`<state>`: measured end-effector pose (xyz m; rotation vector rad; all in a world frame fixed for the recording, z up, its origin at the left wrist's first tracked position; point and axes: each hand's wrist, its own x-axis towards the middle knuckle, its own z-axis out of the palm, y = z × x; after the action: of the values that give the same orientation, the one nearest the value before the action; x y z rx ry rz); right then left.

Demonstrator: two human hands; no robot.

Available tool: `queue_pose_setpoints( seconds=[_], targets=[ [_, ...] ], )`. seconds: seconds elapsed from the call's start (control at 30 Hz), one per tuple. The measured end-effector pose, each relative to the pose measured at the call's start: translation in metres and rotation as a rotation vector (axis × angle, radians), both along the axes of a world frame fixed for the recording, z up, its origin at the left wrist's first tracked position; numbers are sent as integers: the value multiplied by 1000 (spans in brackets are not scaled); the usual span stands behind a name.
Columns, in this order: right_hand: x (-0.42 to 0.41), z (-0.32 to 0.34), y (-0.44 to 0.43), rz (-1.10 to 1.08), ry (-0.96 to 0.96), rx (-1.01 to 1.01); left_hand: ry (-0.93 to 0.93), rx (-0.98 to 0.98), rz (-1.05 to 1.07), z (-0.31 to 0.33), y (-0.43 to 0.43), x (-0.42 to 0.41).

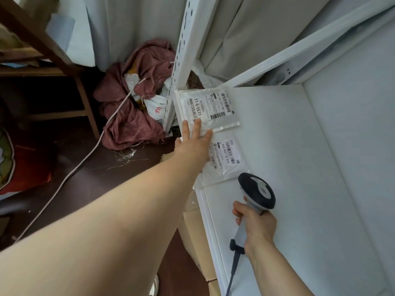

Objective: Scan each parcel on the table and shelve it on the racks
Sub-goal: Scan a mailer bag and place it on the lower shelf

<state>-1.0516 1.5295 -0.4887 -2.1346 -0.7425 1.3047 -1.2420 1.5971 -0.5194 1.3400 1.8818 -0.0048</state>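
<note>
shelf (299, 167): white rack board, 2 parcels flat along its left edge.
sack (128, 116): red, crumpled on the floor left of the rack.
far parcel (213, 103): label up, in the shelf corner.
near parcel (228, 159): label up, just beside it.
scanner (256, 191): above the shelf, near the near parcel.
left hand (195, 142): fingers straight, resting on the far parcel, gripping nothing.
right hand (256, 227): fingers curled round the scanner handle.

The left grip (195, 139) is pressing straight fingers onto a labelled parcel (210, 103) lying on the shelf (299, 167) against the rack post (181, 60). A second parcel (227, 159) is lying just beyond it from the post. Further from the post, the right grip (256, 228) is holding a scanner (255, 194).
</note>
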Motion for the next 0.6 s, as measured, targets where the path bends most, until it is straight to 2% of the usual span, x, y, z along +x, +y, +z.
queue_pose_setpoints(
  seconds=[0.1,0.2,0.3,0.4,0.6],
  targets=[
    [0,0,2,1,-5,7,46,8,-23,0,10,-6],
    [0,0,3,-2,-10,5,170,97,-69,5,4,-2],
    [-2,3,1,-3,-18,-8,220,240,-256,1,-22,13],
    [-3,4,-2,6,-34,-17,222,243,-464,-10,-46,22],
    [-1,4,-2,11,-53,-9,190,227,-438,-14,-28,22]
  ],
)
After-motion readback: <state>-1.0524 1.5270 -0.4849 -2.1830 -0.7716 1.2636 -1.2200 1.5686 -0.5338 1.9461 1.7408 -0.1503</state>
